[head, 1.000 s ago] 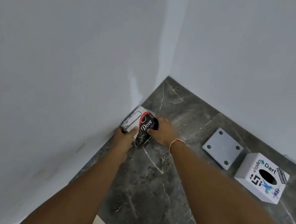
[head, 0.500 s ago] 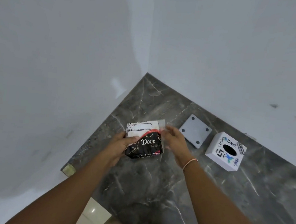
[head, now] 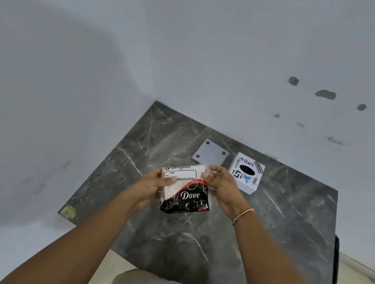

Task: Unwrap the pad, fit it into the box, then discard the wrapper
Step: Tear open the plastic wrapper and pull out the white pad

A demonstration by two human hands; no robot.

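I hold the wrapped tissue pad (head: 185,189) above the dark marble counter (head: 253,229); its wrapper is black, red and white and reads "Dove". My left hand (head: 151,187) grips its left side with the thumb on the white label. My right hand (head: 220,187) pinches the clear wrapper at its upper right corner. The white cube box (head: 245,172), with stickers and a dark oval hole on top, stands to the right, just past my right hand. Its flat grey lid (head: 210,155), with a hole at each corner, lies next to it on the left.
The counter sits in a corner between two white walls. The right wall (head: 325,94) carries dark smudges. The counter's near-left corner (head: 68,212) has a yellowish chip. Pale floor tiles (head: 108,270) show below the front edge.
Both hands have carried the wrapped pad from the wall corner out over the middle of the counter. My right hand has moved from the pack's side to its upper right corner.
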